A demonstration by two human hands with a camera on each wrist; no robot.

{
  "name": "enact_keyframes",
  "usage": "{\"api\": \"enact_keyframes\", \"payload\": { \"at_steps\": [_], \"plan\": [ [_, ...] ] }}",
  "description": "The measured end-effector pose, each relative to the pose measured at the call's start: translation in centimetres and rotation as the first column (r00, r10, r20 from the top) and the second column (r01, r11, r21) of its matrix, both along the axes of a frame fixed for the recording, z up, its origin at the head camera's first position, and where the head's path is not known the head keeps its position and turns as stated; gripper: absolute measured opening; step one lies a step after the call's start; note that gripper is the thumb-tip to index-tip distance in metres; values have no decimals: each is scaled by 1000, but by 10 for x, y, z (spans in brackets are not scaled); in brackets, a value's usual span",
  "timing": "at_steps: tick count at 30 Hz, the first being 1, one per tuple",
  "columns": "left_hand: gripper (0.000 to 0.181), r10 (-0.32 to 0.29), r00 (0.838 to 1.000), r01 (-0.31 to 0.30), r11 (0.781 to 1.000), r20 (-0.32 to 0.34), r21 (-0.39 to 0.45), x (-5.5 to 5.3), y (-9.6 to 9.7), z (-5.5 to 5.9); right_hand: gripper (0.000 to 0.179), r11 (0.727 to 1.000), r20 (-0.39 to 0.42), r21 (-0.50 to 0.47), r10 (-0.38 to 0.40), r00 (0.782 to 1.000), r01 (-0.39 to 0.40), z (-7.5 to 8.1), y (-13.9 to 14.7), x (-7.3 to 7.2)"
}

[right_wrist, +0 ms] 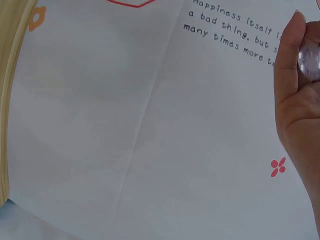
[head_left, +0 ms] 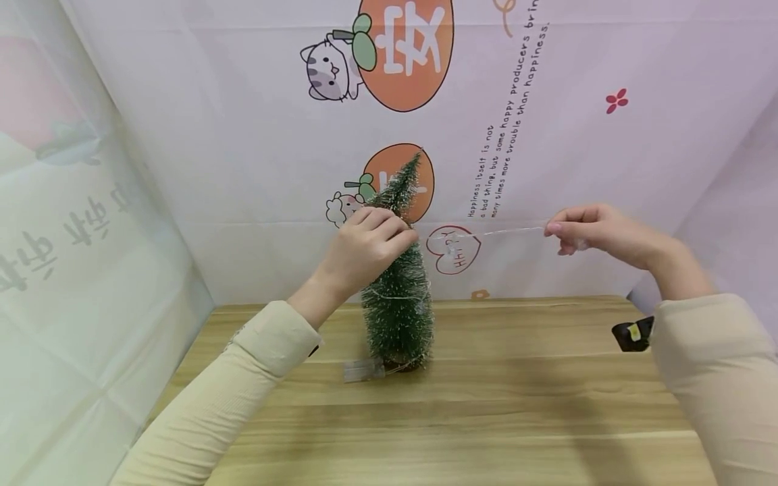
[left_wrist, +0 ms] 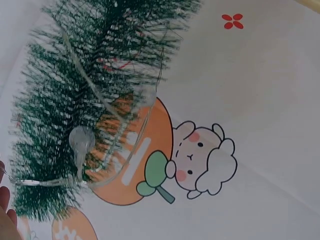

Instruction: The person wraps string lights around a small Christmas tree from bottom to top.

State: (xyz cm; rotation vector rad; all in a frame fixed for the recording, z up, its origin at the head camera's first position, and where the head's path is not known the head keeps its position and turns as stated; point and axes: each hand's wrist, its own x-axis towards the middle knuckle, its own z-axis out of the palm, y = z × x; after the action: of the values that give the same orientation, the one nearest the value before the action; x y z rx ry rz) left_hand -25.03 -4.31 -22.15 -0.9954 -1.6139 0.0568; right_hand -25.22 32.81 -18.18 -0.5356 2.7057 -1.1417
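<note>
A small green Christmas tree (head_left: pixel 398 317) with frosted tips stands upright on the wooden table. A clear string of lights (head_left: pixel 401 297) loops round it, with clear bulbs (left_wrist: pixel 81 140) seen close up in the left wrist view. My left hand (head_left: pixel 373 246) covers part of the upper tree, its fingers curled on the light string at the branches. Out to the right, my right hand (head_left: pixel 598 233) pinches the stretched wire (head_left: pixel 510 231) between thumb and fingers. A clear bulb (right_wrist: pixel 310 62) shows inside that hand. At the tree's foot lies a clear battery box (head_left: pixel 363 370) with thin wires.
The wooden table (head_left: pixel 437 418) runs up to a printed white backdrop (head_left: pixel 547 155) with cartoon pictures and lettering. A similar sheet (head_left: pixel 79 202) hangs on the left. Beside the right sleeve is a black item with a yellow mark (head_left: pixel 632 334).
</note>
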Motion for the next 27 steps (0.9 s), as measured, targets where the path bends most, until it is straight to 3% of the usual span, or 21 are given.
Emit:
{"api": "enact_keyframes", "payload": {
  "at_steps": [9,15,18,20,22,23,25,27],
  "plan": [
    [6,-18,1000,18,1000,-3,17,-3,4,-3,16,996,6,-41,-77,997,77,24,0,-7],
    [13,-9,999,13,996,-37,86,-3,1,-2,12,982,4,95,-168,986,166,48,-3,-10],
    [25,20,1000,-21,989,8,149,-3,-1,-2,15,968,-2,154,-199,980,197,58,-10,-11],
    [37,44,995,-62,980,95,190,-3,-2,-2,17,963,-7,163,-218,976,216,63,-16,-13],
    [50,59,972,-111,968,228,223,-2,-3,-2,14,959,-27,145,-242,970,243,66,-24,-15],
    [56,61,951,-137,962,303,236,-2,-3,-2,13,957,-43,133,-255,966,258,67,-28,-16],
    [66,46,892,-181,948,449,261,-1,-3,-2,11,951,-90,110,-280,956,289,69,-35,-18],
    [73,32,831,-217,938,556,270,0,-3,-1,14,943,-142,85,-308,941,321,71,-44,-21]
  ]
}}
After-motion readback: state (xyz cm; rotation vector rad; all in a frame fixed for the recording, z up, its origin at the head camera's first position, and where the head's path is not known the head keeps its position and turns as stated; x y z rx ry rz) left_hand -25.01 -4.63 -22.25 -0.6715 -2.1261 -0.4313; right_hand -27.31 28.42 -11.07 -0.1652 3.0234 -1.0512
